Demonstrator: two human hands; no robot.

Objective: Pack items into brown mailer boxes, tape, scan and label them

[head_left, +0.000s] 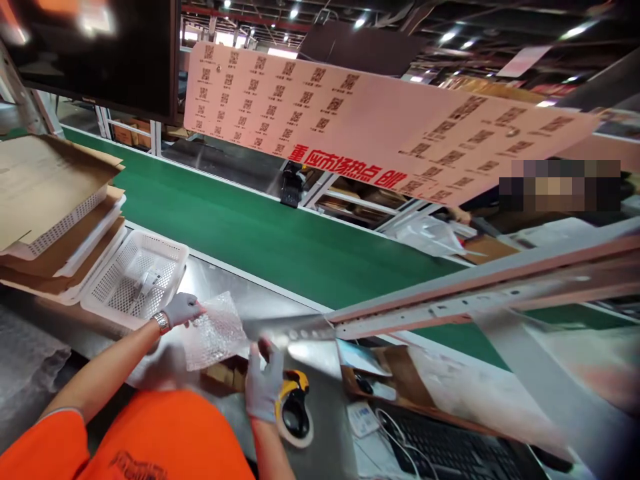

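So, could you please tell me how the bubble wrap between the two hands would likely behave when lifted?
The bubble wrap would probably flop and bend, as it looks thin and crinkled. It is likely light for its size, being clear, bubbled film.

Basket [173, 261] near the surface's [327, 400] far edge, stacked trays [93, 237] to its left, bubble wrap [217, 333] between basket and tape dispenser [295, 410], keyboard [450, 437] farther right, conveyor belt [240, 230] beyond that far edge
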